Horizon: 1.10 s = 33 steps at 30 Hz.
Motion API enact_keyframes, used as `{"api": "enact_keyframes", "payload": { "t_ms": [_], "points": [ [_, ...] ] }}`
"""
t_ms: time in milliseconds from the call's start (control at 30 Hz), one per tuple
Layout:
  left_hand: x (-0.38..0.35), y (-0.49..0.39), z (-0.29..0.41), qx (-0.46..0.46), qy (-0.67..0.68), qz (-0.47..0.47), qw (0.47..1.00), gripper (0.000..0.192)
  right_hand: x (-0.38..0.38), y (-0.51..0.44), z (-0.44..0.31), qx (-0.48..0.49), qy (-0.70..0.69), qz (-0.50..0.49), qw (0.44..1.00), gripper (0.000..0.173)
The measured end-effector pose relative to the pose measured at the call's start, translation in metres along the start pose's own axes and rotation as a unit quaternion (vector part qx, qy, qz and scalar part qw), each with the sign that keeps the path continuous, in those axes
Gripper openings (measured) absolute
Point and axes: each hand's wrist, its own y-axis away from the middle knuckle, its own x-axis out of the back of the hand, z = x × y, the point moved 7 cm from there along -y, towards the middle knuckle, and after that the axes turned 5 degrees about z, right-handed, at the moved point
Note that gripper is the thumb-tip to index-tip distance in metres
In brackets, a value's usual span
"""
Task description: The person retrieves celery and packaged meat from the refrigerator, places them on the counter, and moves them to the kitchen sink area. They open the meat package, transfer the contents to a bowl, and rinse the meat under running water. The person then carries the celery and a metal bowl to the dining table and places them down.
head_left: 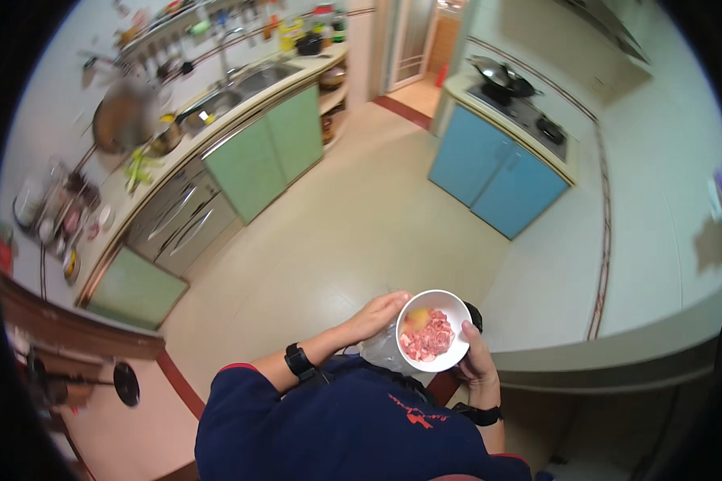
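A white bowl (464,315) is held in front of my torso, tilted so that its inside faces me. Pieces of raw pinkish-red meat (430,338) lie in it, with a yellowish patch (418,318), perhaps raw egg, at one side. My right hand (476,355) grips the bowl's right side, thumb over the rim. Against the upper left rim is my left hand (378,314), its fingertips partly hidden, so its hold is unclear. A clear plastic bag (380,349) hangs below the left hand, partly behind the bowl. Something black (474,317) shows behind the right rim.
Along the left wall runs a counter with a double sink (268,77), green vegetables (139,169) and a dish rack (66,207). At the far right, a gas stove (526,117) with a wok (496,75) sits above blue cabinets (496,171). Tiled floor (313,240) lies between; a doorway (424,72) opens beyond.
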Motion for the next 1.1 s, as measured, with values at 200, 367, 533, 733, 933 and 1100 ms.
{"api": "enact_keyframes", "payload": {
  "t_ms": [200, 367, 533, 733, 933, 1100],
  "points": [
    [-0.049, 0.040, 0.013, 0.005, 0.079, 0.104, 0.991, 0.092, -0.002, -0.014, -0.028, -0.025, 0.114, -0.106, 0.988, 0.060],
    [-0.052, 0.031, -0.049, -0.011, 0.165, 0.233, 0.958, 0.079, 0.030, -0.060, 0.020, 0.001, 0.149, -0.188, 0.971, 0.069],
    [-0.029, 0.011, -0.122, -0.081, 0.234, 0.382, 0.890, 0.074, 0.071, -0.098, 0.092, -0.001, 0.102, -0.324, 0.940, 0.087],
    [-0.012, -0.070, -0.240, -0.164, 0.293, 0.367, 0.868, 0.081, 0.160, -0.180, 0.194, 0.160, 0.226, -0.319, 0.906, 0.102],
    [-0.056, -0.113, -0.264, -0.269, 0.202, 0.410, 0.848, 0.077, 0.229, -0.244, 0.204, 0.108, 0.164, -0.287, 0.938, 0.040],
    [-0.093, -0.137, -0.291, -0.194, 0.227, 0.480, 0.825, 0.077, 0.268, -0.279, 0.166, -0.087, 0.022, -0.323, 0.942, 0.030]
  ]
}}
